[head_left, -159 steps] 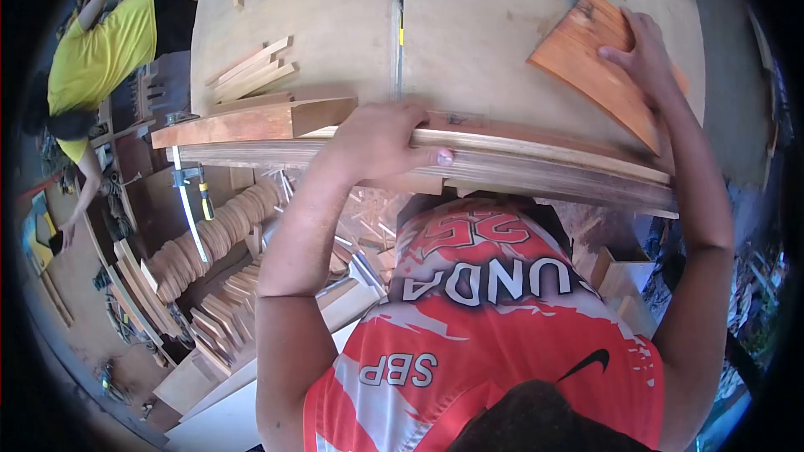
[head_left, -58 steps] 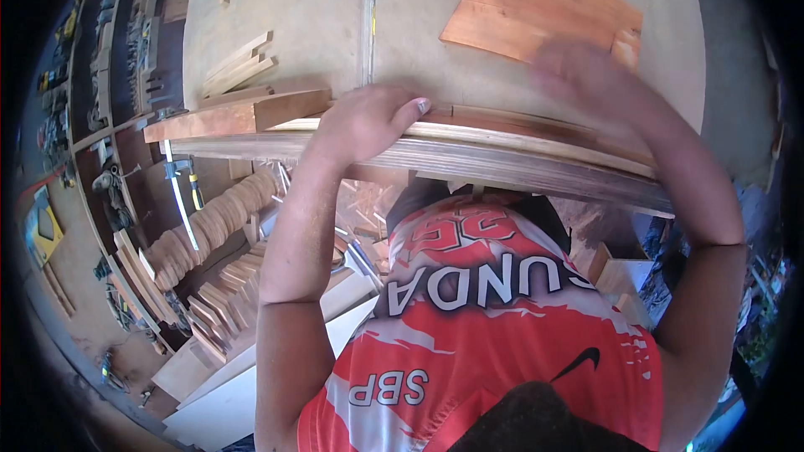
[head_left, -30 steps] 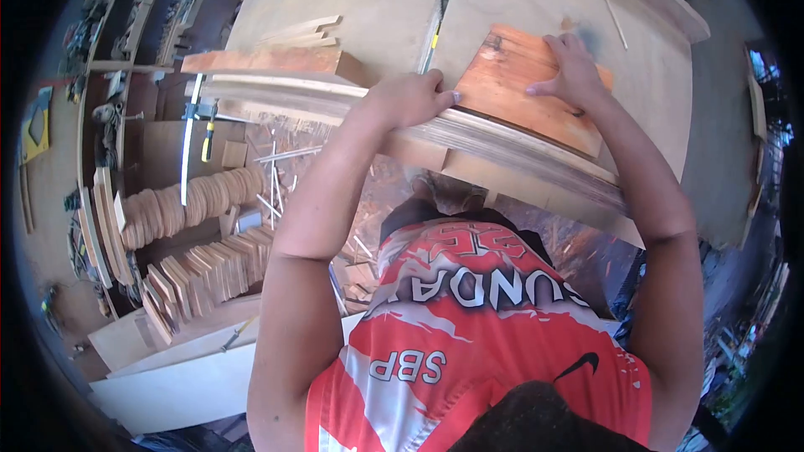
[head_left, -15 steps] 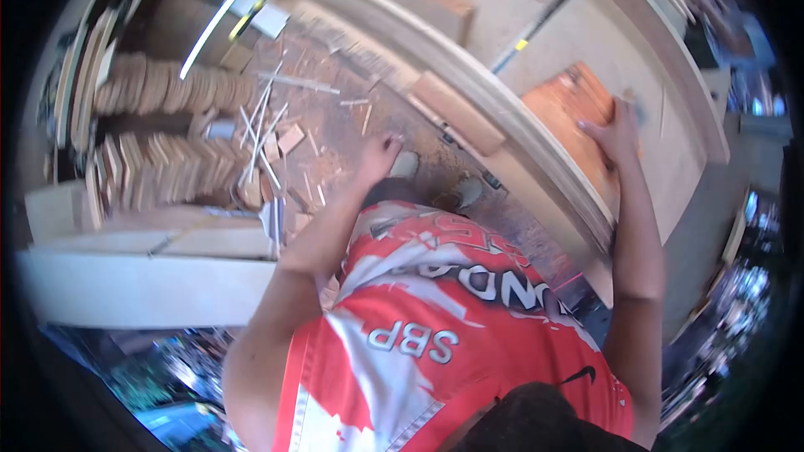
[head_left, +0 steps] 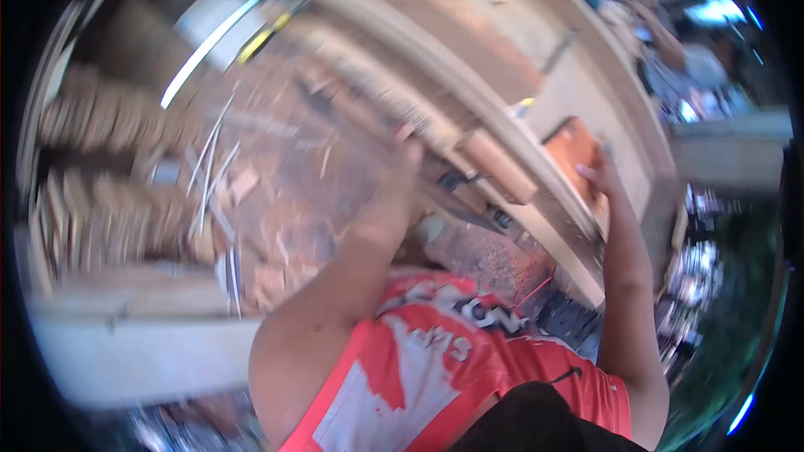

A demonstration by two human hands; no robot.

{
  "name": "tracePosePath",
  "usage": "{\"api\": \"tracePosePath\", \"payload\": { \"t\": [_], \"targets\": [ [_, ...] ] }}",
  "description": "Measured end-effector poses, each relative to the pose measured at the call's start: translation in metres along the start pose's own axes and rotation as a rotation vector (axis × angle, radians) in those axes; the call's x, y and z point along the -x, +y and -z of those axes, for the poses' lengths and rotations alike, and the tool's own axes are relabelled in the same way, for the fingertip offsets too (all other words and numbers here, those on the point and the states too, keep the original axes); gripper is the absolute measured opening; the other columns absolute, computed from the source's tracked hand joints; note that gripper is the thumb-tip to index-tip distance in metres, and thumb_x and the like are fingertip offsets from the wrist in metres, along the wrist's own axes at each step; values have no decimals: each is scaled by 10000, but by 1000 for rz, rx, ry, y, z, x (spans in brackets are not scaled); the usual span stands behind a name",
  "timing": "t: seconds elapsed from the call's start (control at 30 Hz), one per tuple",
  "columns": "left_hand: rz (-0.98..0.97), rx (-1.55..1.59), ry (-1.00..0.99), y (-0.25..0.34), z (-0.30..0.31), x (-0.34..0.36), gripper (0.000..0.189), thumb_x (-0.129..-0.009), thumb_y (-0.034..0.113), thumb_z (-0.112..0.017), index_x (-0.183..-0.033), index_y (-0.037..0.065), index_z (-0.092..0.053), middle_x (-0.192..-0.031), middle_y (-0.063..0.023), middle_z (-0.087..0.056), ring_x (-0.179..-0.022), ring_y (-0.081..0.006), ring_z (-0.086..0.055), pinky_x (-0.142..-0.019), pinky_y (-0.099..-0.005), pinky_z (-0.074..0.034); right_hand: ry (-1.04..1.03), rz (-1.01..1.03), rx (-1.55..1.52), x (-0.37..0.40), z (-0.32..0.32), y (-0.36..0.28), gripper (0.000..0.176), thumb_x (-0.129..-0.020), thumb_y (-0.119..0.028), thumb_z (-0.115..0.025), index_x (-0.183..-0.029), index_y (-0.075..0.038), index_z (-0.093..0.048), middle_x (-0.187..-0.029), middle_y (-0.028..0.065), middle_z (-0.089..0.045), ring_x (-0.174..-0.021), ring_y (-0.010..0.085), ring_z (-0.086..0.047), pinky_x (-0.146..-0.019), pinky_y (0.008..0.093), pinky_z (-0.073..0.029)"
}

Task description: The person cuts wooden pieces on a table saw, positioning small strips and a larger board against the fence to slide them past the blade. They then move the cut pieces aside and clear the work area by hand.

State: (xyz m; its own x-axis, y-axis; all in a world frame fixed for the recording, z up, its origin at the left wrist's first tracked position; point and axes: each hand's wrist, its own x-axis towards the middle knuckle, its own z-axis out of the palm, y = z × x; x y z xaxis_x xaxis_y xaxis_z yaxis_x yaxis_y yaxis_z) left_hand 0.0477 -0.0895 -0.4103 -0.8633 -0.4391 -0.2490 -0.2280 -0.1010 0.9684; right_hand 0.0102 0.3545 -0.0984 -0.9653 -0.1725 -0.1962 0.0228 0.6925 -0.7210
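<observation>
My right hand grips the edge of an orange-brown wooden piece, with the thumb on its near face. The piece rests inside the raised rim of the wooden workbench. Beside the bench's near edge is my left hand, blurred by motion, its fingers closed. A long, dark, blade-like tool runs past that hand, narrowing toward my body; it appears to be in my grasp, though blur hides the fingers' exact hold. Just beyond it, a wooden block lies along the bench's side.
Stacks of cut wooden pieces stand at the left. Thin strips and offcuts litter the dusty floor. A yellow-and-black tool lies beside a pale sheet. Another person is at the upper right.
The view has shifted. My left hand has moved forward to the bench's side, and the long dark tool now shows by it. My right hand stays on the orange-brown piece.
</observation>
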Motion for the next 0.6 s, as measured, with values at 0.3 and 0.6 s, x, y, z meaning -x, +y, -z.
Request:
{"api": "tracePosePath", "payload": {
  "t": [0.3,0.6],
  "targets": [
    [196,354,-45,-8,-6,-19,235,-901,214,-617,-1001,25,-715,-931,-175,-732,-880,-275,-701,-762,-364,-528,204,-284,534,22,-12,-67,1034,-600,-401,-919,-1433,-2,-453,-1407,231,-491,-1306,369,-471,-1119,430,-373],
    [249,411,-60,-37,39,-36,215,-898,191,-618,-989,24,-719,-911,-169,-734,-856,-248,-703,-742,-351,-529,207,-189,651,16,-11,-44,1028,-587,-569,-868,-1376,-16,-511,-1349,215,-529,-1268,381,-486,-1088,446,-393]
  ]
}}
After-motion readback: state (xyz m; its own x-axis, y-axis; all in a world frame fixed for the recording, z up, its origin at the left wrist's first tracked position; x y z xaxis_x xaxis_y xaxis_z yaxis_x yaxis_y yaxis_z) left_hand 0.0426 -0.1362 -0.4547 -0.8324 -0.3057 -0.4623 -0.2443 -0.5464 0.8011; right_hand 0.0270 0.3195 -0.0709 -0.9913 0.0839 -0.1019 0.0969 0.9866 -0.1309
